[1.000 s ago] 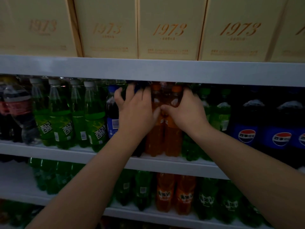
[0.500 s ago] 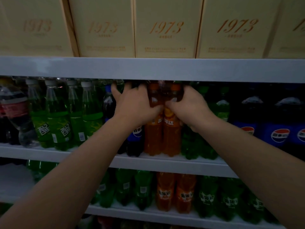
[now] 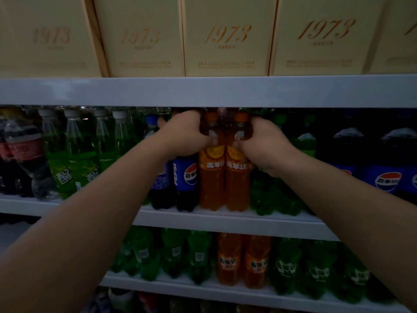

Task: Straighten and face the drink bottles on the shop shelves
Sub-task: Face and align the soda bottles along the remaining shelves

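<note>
Left hand (image 3: 184,135) fingers curled round left orange bottle (image 3: 211,184), right hand (image 3: 269,146) gripping right orange bottle (image 3: 237,188)

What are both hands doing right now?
Left hand: grips the left orange bottle.
Right hand: grips the right orange bottle.

The left orange bottle (image 3: 212,181) and the right orange bottle (image 3: 238,184) are being held upright, touching side by side, on the middle shelf (image 3: 225,219). The first is being gripped at its shoulder by the left hand (image 3: 185,134), the second by the right hand (image 3: 264,143). Both labels are being presented frontward. A Pepsi bottle (image 3: 186,177) is being displayed just beside the left one, cream boxes (image 3: 228,37) marked 1973 above.
</note>
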